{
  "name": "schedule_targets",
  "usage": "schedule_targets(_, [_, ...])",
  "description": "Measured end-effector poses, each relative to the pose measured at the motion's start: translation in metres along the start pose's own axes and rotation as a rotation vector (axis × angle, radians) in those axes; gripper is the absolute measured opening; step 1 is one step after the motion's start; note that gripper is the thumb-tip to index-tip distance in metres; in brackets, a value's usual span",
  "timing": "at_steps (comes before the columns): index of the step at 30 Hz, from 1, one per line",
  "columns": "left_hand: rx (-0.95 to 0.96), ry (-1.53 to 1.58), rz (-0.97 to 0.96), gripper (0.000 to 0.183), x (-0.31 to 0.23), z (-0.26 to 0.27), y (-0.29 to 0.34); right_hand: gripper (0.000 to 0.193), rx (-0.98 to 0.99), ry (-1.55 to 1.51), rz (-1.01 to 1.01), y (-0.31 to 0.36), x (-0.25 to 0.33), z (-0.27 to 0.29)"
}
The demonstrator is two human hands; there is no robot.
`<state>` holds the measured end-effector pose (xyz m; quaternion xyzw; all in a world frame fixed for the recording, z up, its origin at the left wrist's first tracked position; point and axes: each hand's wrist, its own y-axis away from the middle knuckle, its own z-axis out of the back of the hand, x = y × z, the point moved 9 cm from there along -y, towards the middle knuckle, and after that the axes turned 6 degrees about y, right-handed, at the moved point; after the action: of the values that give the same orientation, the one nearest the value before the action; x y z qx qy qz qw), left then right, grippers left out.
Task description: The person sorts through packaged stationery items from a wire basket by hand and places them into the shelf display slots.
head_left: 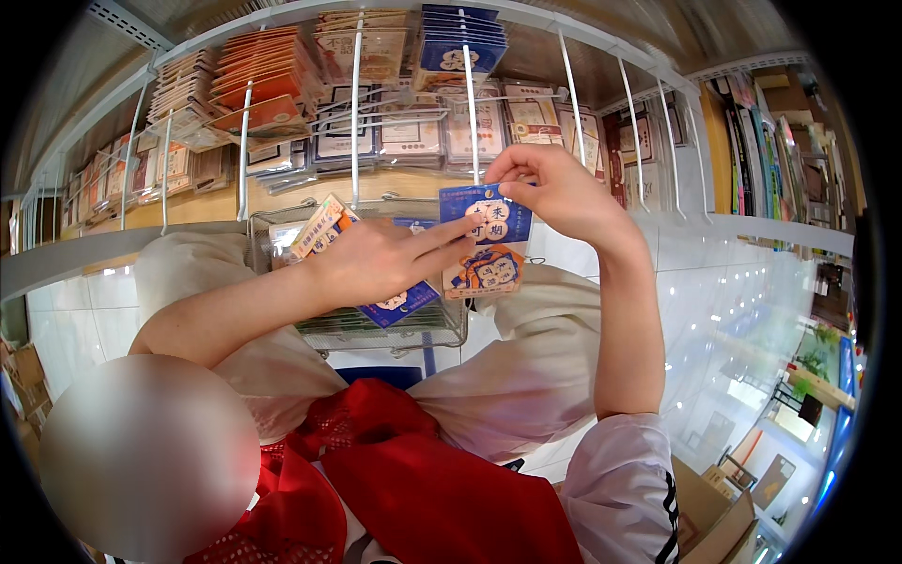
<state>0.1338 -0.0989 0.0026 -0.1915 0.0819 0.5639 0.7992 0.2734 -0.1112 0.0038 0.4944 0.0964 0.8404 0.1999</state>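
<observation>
Right hand pinches the blue packet beneath the white rods

And here we are, looking down on a pair of bare hands at a display rack! The right hand (564,193) comes in high, thumb and fingers closed on the top edge of the blue packet (486,265), a flat card-like piece with an orange figure on its lower half. It hangs upright, just by the lower end of a white metal rod (472,122); whether the rod passes through it, I cannot tell.

Across from the left comes the left hand (376,258), palm down, two fingers stretched out over the front of that same packet. Its thumb is out of sight, so I can't call whether it grips anything underneath. Right below it, a second blue packet (406,305) lies tilted, and by the knuckles a yellow packet (322,226) slants upward.

All this above a wire basket (463,324), set between two knees in pale trousers (526,376), with more packets inside. Up on the rack, what a line-up: orange packets (263,80) fanned in a thick row, blue ones (460,47) further right, paler ones (362,47) between. Books (780,141) stand upright over on the right, and a red apron (423,470) fills the foreground.
</observation>
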Motion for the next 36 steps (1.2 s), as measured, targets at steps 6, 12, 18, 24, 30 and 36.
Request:
schedule_targets(6, [-0.102, 0.003, -0.014, 0.044, 0.002, -0.002, 0.003, 0.011, 0.002, 0.071, 0.02, -0.005, -0.007, -0.011])
schedule_targets(12, [0.004, -0.001, 0.145, 0.047, 0.019, -0.012, 0.0, 0.009, -0.226, 0.352, 0.074, -0.012, -0.001, 0.003])
schedule_targets(18, [-0.099, 0.066, 0.095, 0.038, 0.012, -0.006, 0.001, 0.012, -0.444, 0.55, 0.159, -0.033, 0.012, 0.023])
schedule_targets(24, [0.086, 0.351, 0.009, 0.044, 0.006, -0.022, 0.01, 0.011, -0.612, 0.664, 0.075, -0.065, 0.015, 0.043])
schedule_targets(30, [0.215, 0.579, 0.115, 0.043, 0.012, -0.008, 0.019, 0.01, -0.73, 0.712, 0.085, -0.082, 0.018, 0.052])
schedule_targets(36, [0.116, 0.836, 0.238, 0.027, 0.03, 0.001, 0.034, 0.011, -0.84, 0.871, -0.003, -0.087, 0.029, 0.052])
